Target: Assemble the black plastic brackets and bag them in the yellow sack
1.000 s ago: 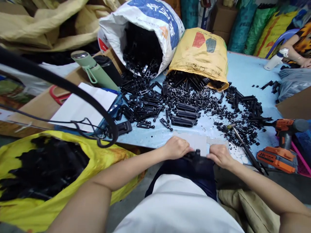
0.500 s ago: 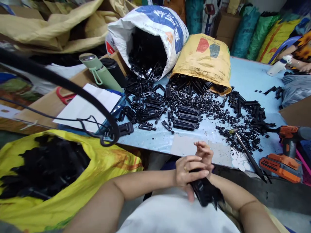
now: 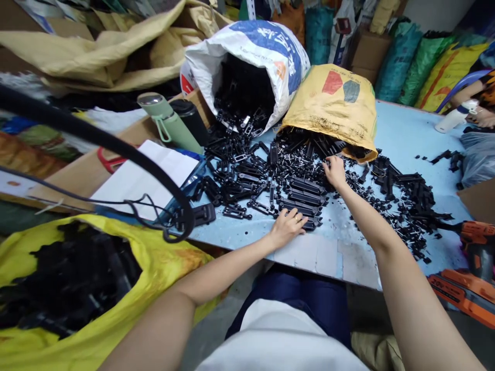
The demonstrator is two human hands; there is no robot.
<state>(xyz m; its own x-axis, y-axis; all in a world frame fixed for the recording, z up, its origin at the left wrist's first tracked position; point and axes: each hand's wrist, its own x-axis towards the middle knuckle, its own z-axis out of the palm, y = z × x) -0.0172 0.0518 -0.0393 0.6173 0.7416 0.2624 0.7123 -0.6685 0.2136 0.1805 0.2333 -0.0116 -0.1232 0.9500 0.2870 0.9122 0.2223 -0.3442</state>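
My left hand [image 3: 286, 227] rests on the blue table [image 3: 402, 139], its fingers curled onto the nearest of a row of long black plastic bars [image 3: 305, 198]. My right hand [image 3: 334, 171] reaches further out, fingers bent down into the heap of small black parts with metal pins [image 3: 297, 154] spilling from the yellow sack [image 3: 335, 105]. Whether either hand holds a part is hidden by the fingers.
A white and blue sack [image 3: 251, 56] spills black clips. A green bottle [image 3: 167, 122], a black flask, white paper [image 3: 145, 178] and red scissors lie at left. A yellow bag of black pieces [image 3: 69, 278] sits at lower left. An orange drill [image 3: 474, 257] lies at right. Another person's arm shows far right.
Both hands left my lap, where they held a black part, and moved out onto the table: the left to the black bars, the right into the pile by the yellow sack.
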